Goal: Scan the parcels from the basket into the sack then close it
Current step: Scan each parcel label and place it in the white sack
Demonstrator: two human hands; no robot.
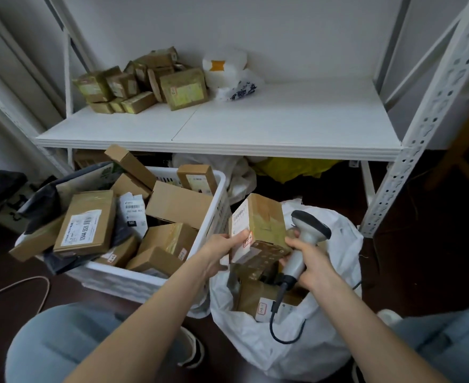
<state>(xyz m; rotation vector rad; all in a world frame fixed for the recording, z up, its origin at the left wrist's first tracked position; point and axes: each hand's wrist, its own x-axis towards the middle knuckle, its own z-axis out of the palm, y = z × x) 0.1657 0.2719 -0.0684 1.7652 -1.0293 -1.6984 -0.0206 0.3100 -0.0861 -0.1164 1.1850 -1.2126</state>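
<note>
My left hand [222,251] grips a taped cardboard parcel [263,219] by its lower left corner and holds it over the open white sack [335,308]. My right hand [312,261] is wrapped round the handle of a grey barcode scanner [303,239], whose dark head sits just right of the parcel. Its black cable hangs down into the sack. Brown parcels lie inside the sack [258,297]. The white basket [216,208] on the left is piled with several cardboard boxes and dark mailer bags.
A white metal shelf [255,125] stands behind, with several small boxes [144,81] and white bags at its back left. Bags lie under the shelf. My knees in light jeans frame the bottom. Cables trail on the dark floor at left.
</note>
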